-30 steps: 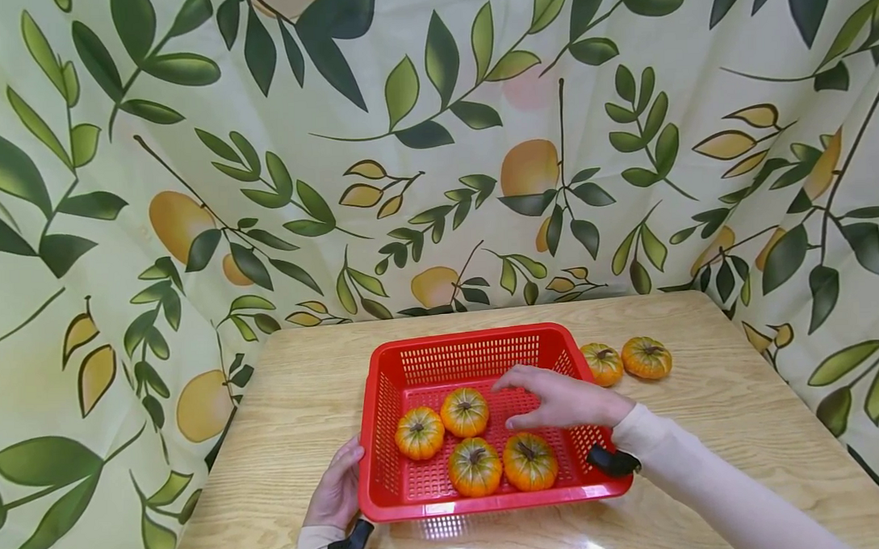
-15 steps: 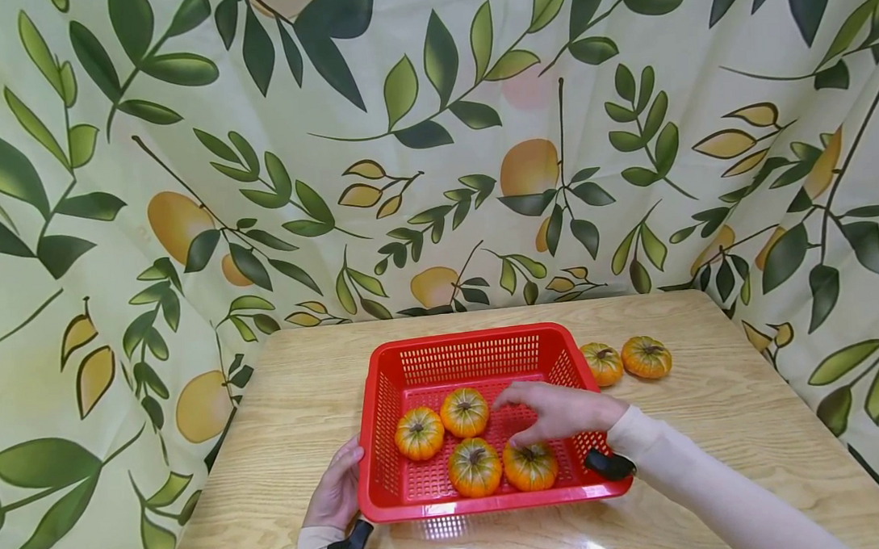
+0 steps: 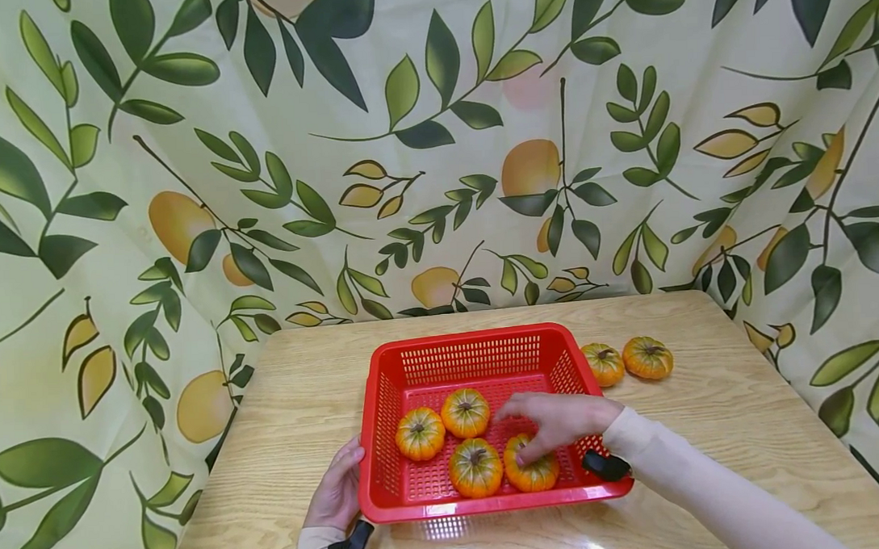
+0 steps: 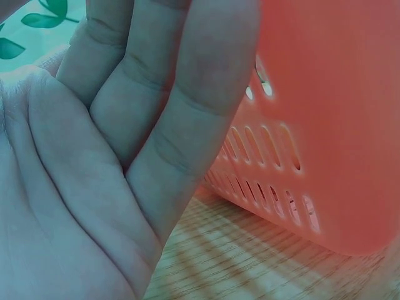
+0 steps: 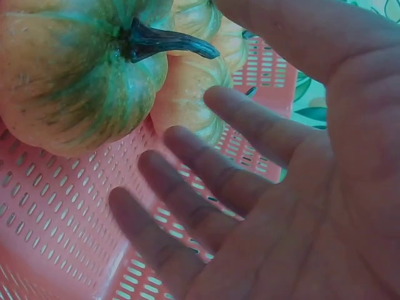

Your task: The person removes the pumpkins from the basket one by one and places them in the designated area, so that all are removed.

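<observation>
A red plastic basket (image 3: pixel 484 511) with slotted walls stands on the table, holding several small orange pumpkins. My left hand (image 3: pixel 334 488) touches the basket's left side from outside; in the left wrist view its fingers (image 4: pixel 206 75) lie fairly straight beside the red wall (image 4: pixel 331 125). My right hand (image 3: pixel 561 420) is inside the basket over the front right pumpkin (image 3: pixel 537 475), thumb across its top and the other fingers spread past its far side. In the right wrist view a pumpkin (image 5: pixel 75 75) with a dark stem appears near the spread fingers, with a gap between them.
Two more pumpkins, one close to the basket's right wall (image 3: pixel 604 366) and one farther right (image 3: pixel 647 358), sit on the wooden table (image 3: pixel 705 394). A leaf-patterned cloth (image 3: pixel 436 186) hangs behind and at both sides.
My right hand has come down and toward the front of the basket, its thumb now over the front right pumpkin. The left hand and the basket stay where they were.
</observation>
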A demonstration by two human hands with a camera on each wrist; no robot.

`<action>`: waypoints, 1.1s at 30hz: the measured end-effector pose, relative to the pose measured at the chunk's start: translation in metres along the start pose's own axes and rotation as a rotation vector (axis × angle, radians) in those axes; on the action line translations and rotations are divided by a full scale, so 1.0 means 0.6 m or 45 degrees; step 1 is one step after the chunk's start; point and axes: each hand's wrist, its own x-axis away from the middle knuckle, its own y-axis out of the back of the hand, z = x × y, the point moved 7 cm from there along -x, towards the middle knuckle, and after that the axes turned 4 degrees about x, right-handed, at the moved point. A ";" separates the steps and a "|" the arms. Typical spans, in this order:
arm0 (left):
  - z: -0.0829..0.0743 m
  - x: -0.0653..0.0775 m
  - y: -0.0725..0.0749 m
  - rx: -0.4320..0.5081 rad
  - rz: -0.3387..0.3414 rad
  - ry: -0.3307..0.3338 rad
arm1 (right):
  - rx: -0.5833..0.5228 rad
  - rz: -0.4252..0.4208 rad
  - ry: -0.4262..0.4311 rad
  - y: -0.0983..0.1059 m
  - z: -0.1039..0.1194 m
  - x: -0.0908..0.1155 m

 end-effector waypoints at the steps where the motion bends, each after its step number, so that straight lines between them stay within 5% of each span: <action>1: 0.000 0.000 0.000 -0.002 -0.002 0.000 | 0.013 0.017 -0.022 -0.002 -0.001 0.000; 11: 0.000 0.001 -0.002 0.011 -0.027 0.009 | 0.050 0.113 -0.147 -0.013 -0.009 0.009; 33: -0.004 0.000 -0.005 0.008 -0.056 0.046 | 0.093 0.119 -0.173 -0.014 -0.015 0.007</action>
